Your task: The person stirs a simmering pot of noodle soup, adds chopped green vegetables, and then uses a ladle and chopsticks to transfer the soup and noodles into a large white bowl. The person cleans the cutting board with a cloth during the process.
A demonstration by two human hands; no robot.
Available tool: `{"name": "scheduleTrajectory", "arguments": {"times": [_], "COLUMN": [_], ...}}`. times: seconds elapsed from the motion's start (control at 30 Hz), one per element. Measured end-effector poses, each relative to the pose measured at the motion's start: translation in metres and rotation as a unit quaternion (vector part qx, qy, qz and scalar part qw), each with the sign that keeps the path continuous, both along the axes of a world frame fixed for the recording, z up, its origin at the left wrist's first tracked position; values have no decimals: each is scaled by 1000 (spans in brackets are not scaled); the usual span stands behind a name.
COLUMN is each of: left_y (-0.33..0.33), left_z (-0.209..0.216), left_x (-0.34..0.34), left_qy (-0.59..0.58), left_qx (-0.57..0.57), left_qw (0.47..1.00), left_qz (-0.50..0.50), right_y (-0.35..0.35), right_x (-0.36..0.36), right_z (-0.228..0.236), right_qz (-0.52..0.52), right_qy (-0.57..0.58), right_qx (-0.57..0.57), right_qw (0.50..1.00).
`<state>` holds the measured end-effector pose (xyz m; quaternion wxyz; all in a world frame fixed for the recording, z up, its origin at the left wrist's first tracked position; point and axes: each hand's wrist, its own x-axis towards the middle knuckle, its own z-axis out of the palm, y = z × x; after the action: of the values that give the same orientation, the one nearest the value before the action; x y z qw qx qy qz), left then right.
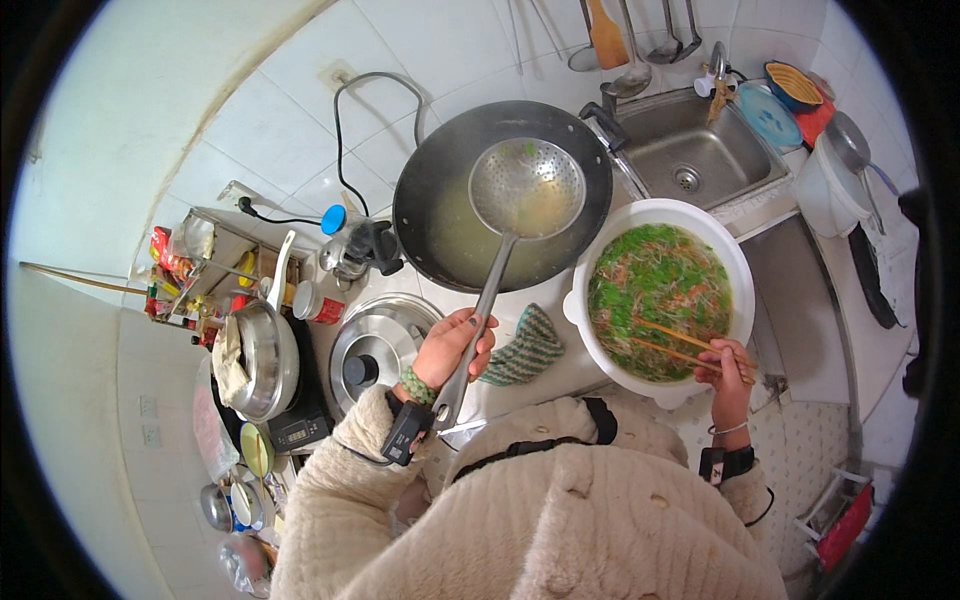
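My left hand (pixel 452 350) is closed round the handle of a metal skimmer ladle (pixel 488 200). Its perforated bowl hangs over a large dark wok (pixel 420 215) of cloudy liquid, with a few green bits stuck in the bowl. My right hand (pixel 731 375) grips a pair of wooden chopsticks (pixel 690 340). The tips of the chopsticks reach into a white basin (pixel 742 285) on the right. Chopped greens with thin pale and orange shreds (pixel 655 290) float in liquid there.
A knitted green-and-white cloth (pixel 525 347) lies between wok and basin. To the left are a steel lid (pixel 375 345), a steel pot (pixel 262 365) and a spice rack (pixel 190 270). A sink (pixel 690 150) sits back right; utensils, including a wooden spatula (pixel 606 35), hang on the wall.
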<state>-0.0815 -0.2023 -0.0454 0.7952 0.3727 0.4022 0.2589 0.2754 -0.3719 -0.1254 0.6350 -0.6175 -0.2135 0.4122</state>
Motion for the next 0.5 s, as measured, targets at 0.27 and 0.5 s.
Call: {"name": "scheduleTrajectory", "arguments": {"times": [0.27,0.5], "left_y": [-7,-23], "left_z": [2,14], "left_x": [-1,7], "left_qy": [-2,-6], "left_qx": [28,84], "left_qw": [999,996], "left_qz": [22,-25], "right_y": [2,-1], "right_x": [1,4], "right_z": [-2,0], "right_qz": [9,8], "right_qy": [-3,11], "right_qx": [12,5], "right_qw": [1000,1000]}}
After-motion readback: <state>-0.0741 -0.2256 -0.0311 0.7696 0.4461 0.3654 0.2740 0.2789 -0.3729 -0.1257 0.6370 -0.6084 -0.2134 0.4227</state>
